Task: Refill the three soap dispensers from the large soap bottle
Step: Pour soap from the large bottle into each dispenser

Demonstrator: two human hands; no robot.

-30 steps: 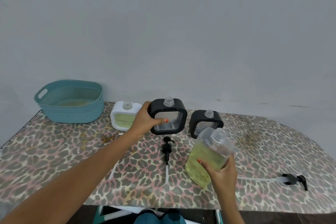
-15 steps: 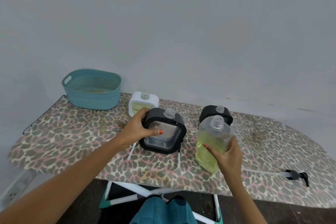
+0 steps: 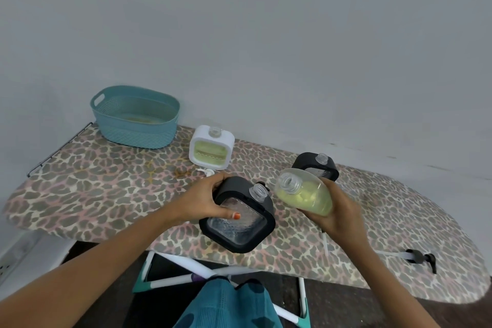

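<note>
Basket point(image 3: 138, 136) of teal plastic stands at the far left of the ironing board point(image 3: 93, 189). To its right is a white dispenser point(image 3: 211, 152), neck open, with green soap showing in its window.

Next comes the left grip point(image 3: 210, 200), fingers curled over the top edge and thumb pressed on the clear front of a black dispenser point(image 3: 239, 224). That dispenser is tilted, its open neck leaning right, and it sits close to the board's front edge; whether it rests on the cover I cannot tell. Its window looks clear of soap.

Just beside its neck, but not over it, is the mouth of the soap bottle point(image 3: 306, 194), tipped well over to the left with yellow-green soap lying along its lower side. The right grip point(image 3: 338, 216) wraps round the bottle's base from below.

Behind the bottle stands a second black dispenser point(image 3: 314, 165), also uncapped. A black pump point(image 3: 423, 258) lies far right.

Both necks are narrow and neither vessel is braced, so I judge the main risk to be a missed pour: soap running down the black frame, onto the cover or off the front edge. Tipping further before the mouths line up would cause it. Thick soap may also arrive in a sudden gulp, and a soapy frame could slip from the thumb.
</note>
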